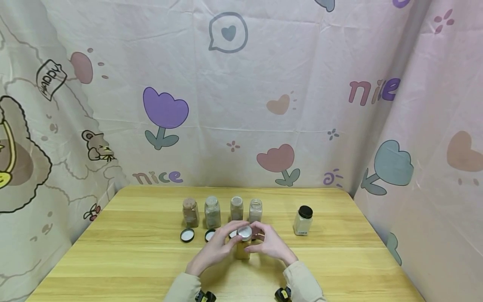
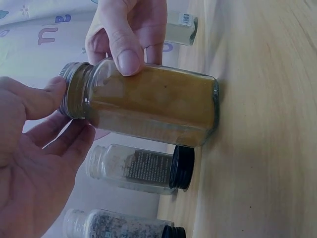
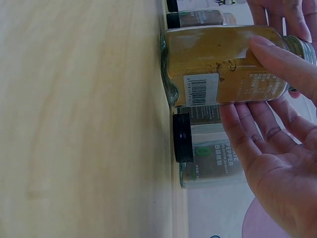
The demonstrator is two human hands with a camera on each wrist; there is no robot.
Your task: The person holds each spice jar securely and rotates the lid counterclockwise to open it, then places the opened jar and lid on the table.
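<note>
Both hands are around a glass spice jar (image 1: 243, 251) of yellow-brown powder, upright on the wooden table with a silvery top. My left hand (image 1: 219, 246) holds its neck; in the left wrist view the thumb (image 2: 49, 94) lies against the ridged rim and the fingers curl below. My right hand (image 1: 271, 243) grips the jar's body from the other side, its thumb (image 3: 277, 57) on one face and its fingers along another. A white barcode label (image 3: 200, 89) shows low on the jar in the right wrist view.
Behind the hands stand several uncapped glass jars: a brown one (image 1: 190, 214), a grey-green one (image 1: 213, 214), a darker one (image 1: 237, 208) and a pale one (image 1: 255, 209). Black lids (image 1: 187, 235) lie before them. A black-capped jar (image 1: 303, 222) stands to the right. Printed curtains (image 1: 226, 84) enclose the table.
</note>
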